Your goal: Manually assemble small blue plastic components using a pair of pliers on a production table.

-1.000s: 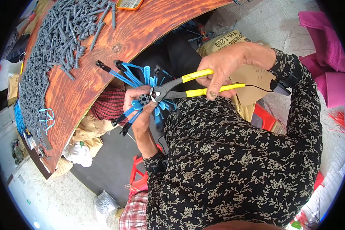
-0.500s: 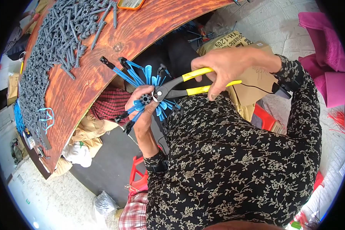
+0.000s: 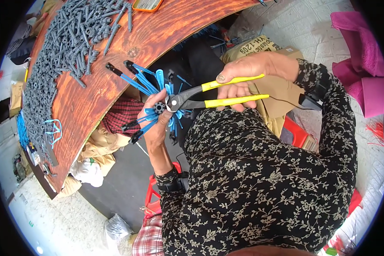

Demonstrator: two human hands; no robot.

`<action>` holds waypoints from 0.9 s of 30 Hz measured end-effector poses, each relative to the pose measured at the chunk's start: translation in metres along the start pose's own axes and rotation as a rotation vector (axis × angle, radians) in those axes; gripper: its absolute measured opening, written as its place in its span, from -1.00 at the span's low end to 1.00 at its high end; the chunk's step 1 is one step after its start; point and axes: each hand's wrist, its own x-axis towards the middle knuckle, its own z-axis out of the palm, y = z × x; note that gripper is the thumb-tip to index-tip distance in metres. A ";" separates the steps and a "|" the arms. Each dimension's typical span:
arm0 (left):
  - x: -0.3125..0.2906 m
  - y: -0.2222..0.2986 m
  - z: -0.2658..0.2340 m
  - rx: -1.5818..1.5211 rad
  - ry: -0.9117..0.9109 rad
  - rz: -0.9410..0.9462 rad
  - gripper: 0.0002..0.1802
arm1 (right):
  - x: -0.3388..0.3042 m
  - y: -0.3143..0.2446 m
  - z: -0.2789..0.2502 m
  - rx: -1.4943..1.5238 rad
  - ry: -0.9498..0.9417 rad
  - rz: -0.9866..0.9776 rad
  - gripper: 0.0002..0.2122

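My left hand (image 3: 154, 126) grips a round black hub (image 3: 159, 107) with its fingers and thumb. Blue plastic arms (image 3: 141, 85) spread out from this hub, several of them tipped with black ends. In my right hand (image 3: 245, 72) is a pair of pliers (image 3: 187, 99) with dark jaws and yellow handles. The thumb lies along the upper handle and the fingers curl round the lower one. The jaws meet the piece beside the hub, close to my left fingertips. What exactly lies between them is too small to make out.
A curved wooden table (image 3: 136, 42) bears a large heap of grey plastic parts (image 3: 68, 51) and an orange-rimmed tray (image 3: 147, 5). A sack (image 3: 251, 48) and cardboard (image 3: 277, 91) lie beyond my right hand. Pink cloth (image 3: 358, 64) is at far right, a red stool (image 3: 152, 196) below.
The right hand has shifted its hold, its fingers now curled round the lower handle. Pliers and hub have moved slightly left, and the blue arms have tilted a little.
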 end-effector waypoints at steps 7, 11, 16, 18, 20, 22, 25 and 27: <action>0.004 -0.003 0.004 -0.013 0.057 -0.003 -0.43 | -0.006 0.003 0.011 -0.333 0.361 -0.120 -0.58; 0.007 -0.004 -0.001 0.033 0.053 0.062 -0.48 | -0.024 -0.008 0.035 -0.916 0.602 -0.247 -0.51; 0.006 -0.004 -0.006 0.028 0.048 -0.005 -0.50 | -0.018 0.000 0.038 -1.459 0.925 -0.778 -0.44; 0.006 -0.002 -0.004 -0.012 0.062 -0.052 -0.49 | -0.022 -0.002 0.038 -1.555 0.959 -0.816 -0.45; 0.003 -0.001 -0.003 -0.027 0.072 -0.080 -0.49 | -0.025 -0.005 0.039 -1.747 1.011 -0.902 -0.48; 0.000 -0.002 -0.002 0.033 0.045 -0.097 -0.49 | -0.014 0.003 0.017 -1.170 0.729 -0.586 -0.52; 0.007 -0.005 -0.006 0.049 -0.012 -0.038 -0.49 | -0.008 0.001 -0.009 -0.047 0.135 0.032 -0.61; 0.005 -0.008 -0.014 0.027 -0.108 0.072 -0.48 | -0.009 -0.002 -0.011 -0.137 0.161 0.004 -0.62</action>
